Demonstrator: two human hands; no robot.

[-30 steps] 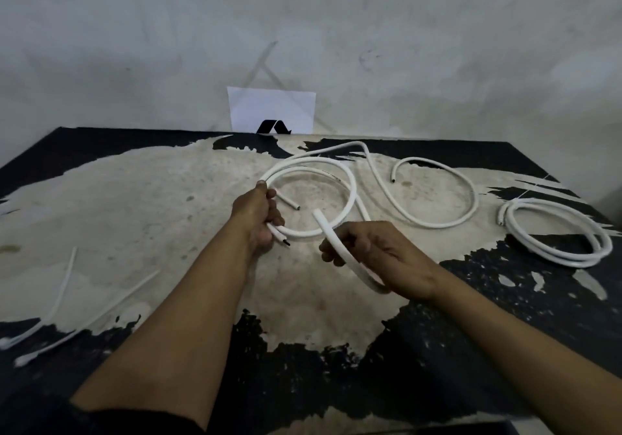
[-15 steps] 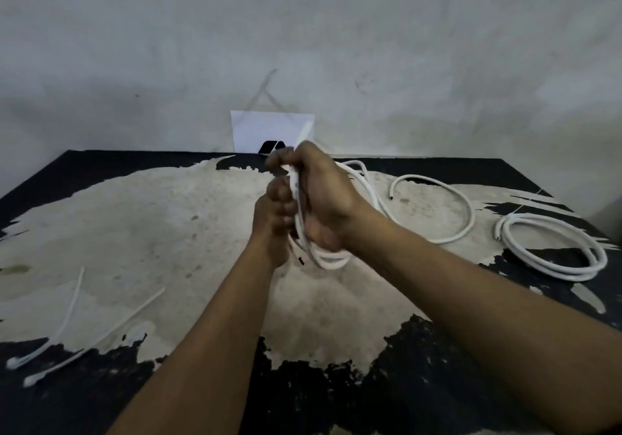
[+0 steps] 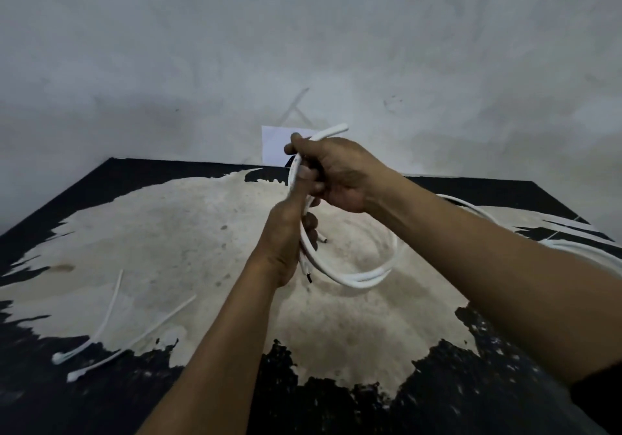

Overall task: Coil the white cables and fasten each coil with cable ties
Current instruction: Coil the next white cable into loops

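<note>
The near edge of the bench (image 3: pixel 188 232) is black, worn through to a pale patch across its middle. On the left of that patch lie 2 white cable ties (image 3: pixel 113 300) (image 3: pixel 158 320), side by side and well apart from the hands.

Above the middle of the bench, the left hand (image 3: pixel 286 242) is clenched around one side of the white cable coil (image 3: pixel 363 281). The coil's loops hang down and to the right of it, clear of the surface. A dark-tipped cable end (image 3: pixel 308 278) pokes out just below this hand.

Just beyond and above, the right hand (image 3: pixel 340 175) grasps the upper part of the same coil, its fingers curled around the strands and touching the left hand's fingers. A free cable end (image 3: pixel 340 129) sticks up past its knuckles.

Farther right, strands of a second white cable coil (image 3: pixel 558 243) show on the bench, partly hidden by the right forearm. At the back, a white paper card (image 3: pixel 274 145) leans against the grey wall (image 3: pixel 303 47).
</note>
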